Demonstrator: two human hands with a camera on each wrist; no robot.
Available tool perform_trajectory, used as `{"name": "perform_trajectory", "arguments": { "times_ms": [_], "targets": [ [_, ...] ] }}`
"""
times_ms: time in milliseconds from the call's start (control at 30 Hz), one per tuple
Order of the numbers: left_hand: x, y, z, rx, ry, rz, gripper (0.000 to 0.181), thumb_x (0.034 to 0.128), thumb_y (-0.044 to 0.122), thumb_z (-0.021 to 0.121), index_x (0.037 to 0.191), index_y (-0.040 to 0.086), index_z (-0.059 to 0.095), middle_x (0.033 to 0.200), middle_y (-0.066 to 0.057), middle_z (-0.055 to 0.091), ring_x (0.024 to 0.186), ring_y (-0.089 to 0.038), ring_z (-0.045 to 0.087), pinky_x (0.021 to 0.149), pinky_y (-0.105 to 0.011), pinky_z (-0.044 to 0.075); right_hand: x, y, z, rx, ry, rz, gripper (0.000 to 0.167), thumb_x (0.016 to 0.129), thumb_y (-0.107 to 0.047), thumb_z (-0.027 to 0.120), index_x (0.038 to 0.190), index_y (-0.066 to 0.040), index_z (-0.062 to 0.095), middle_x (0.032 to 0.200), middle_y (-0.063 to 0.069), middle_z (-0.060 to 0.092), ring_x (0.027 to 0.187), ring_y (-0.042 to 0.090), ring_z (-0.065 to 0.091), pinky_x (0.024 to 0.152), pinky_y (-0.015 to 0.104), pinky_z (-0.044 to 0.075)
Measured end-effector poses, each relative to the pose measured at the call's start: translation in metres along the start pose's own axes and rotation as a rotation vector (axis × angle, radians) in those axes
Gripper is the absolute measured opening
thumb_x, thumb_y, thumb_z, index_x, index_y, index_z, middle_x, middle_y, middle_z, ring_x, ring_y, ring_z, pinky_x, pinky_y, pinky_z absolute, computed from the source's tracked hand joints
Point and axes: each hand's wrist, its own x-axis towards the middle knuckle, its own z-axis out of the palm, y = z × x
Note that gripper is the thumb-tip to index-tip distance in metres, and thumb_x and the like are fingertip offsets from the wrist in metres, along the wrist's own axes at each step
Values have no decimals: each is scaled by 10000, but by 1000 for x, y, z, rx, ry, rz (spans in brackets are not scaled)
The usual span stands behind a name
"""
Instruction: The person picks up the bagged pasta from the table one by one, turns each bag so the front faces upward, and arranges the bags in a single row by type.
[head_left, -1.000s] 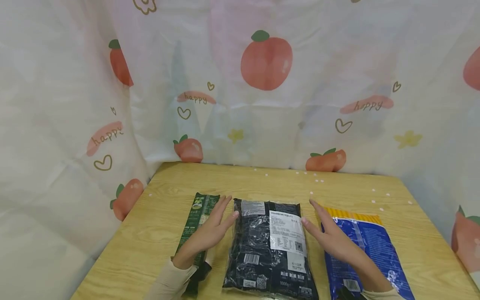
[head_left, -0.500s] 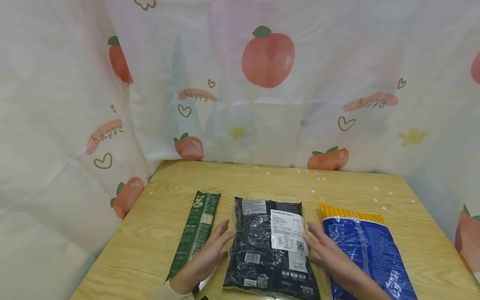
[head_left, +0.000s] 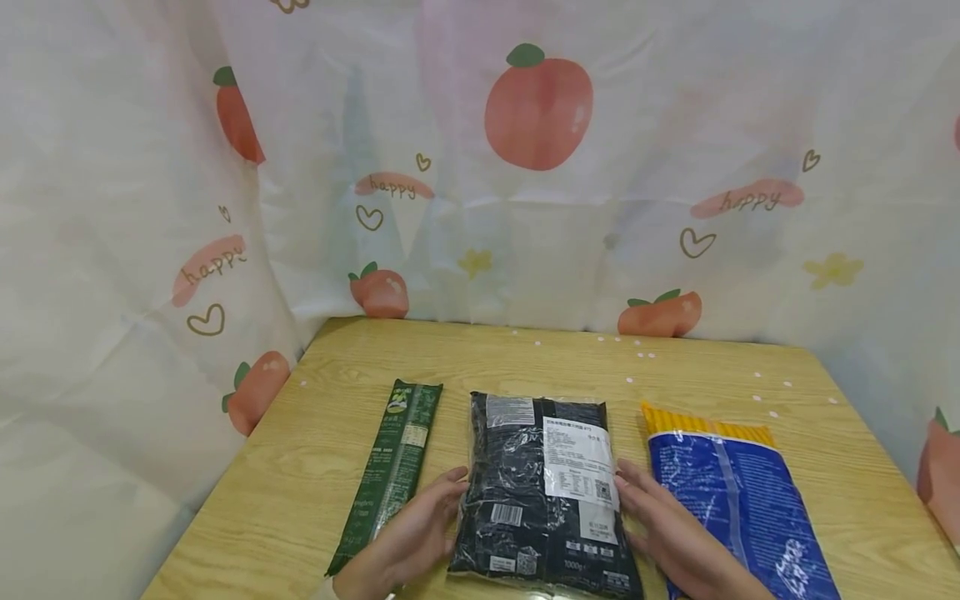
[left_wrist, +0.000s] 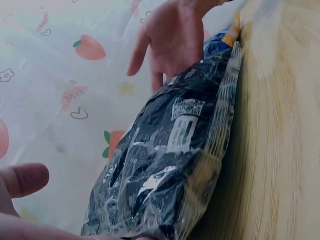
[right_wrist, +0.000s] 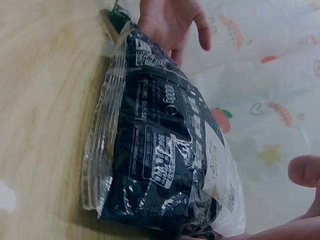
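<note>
A black plastic food bag [head_left: 510, 467] lies flat on the wooden table, with a white label, barcode and "1000g" print; its clear sealed edge shows in both wrist views. My left hand [head_left: 420, 529] is at the bag's left side, fingers extended and thumb apart. On the other side, my right hand [head_left: 667, 525] has its fingertips at the bag's right edge, below the label. Both thumbs stand free of the bag in the wrist views, and neither hand is curled round it. How far the fingers reach under its edges is hidden.
A long narrow green packet [head_left: 390, 467] lies left of the black bag, behind my left hand. To the right is a blue bag [head_left: 738, 492] with a yellow top end. A fruit-printed curtain [head_left: 465, 217] hangs behind the table [head_left: 360, 350].
Both hands have come down from the bag's upper sides toward its lower half and closer to its edges. The black bag and the other packets stay in place; the view tilts slightly.
</note>
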Motion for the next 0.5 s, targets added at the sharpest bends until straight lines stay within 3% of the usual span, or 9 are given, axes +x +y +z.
{"name": "perform_trajectory", "arguments": {
  "times_ms": [267,367,433,500],
  "targets": [
    [-1,2,-1,-46,0,-25,813,1068,368,438,1641,22,-24,1706,-290,-49,1590,-479,-38,1239,-637,285,1,3,-4,109,-11,11,807,1107,-362,414,1639,6,-68,1693,323,0,1557,551,35,1208,714,210],
    [-2,1,0,-47,2,-22,804,1054,371,467,1628,18,27,1702,-275,65,1557,-442,202,1175,-530,407,2,3,-5,133,-9,14,779,1112,-337,390,1636,17,-65,1690,327,36,1561,544,56,1213,704,247],
    [-2,1,0,-49,-1,-20,713,1042,368,480,1579,23,162,1663,-242,212,1436,-360,409,1097,-444,467,3,4,-5,144,2,21,767,1113,-343,384,1640,15,-43,1685,319,105,1561,524,135,1203,659,330],
    [-2,1,-1,-50,-7,-27,581,1029,370,491,1490,60,321,1589,-174,353,1293,-242,515,1021,-385,497,3,4,-5,154,19,30,762,1110,-364,393,1646,4,-4,1671,294,195,1526,477,294,1153,577,427]
  ]
}}
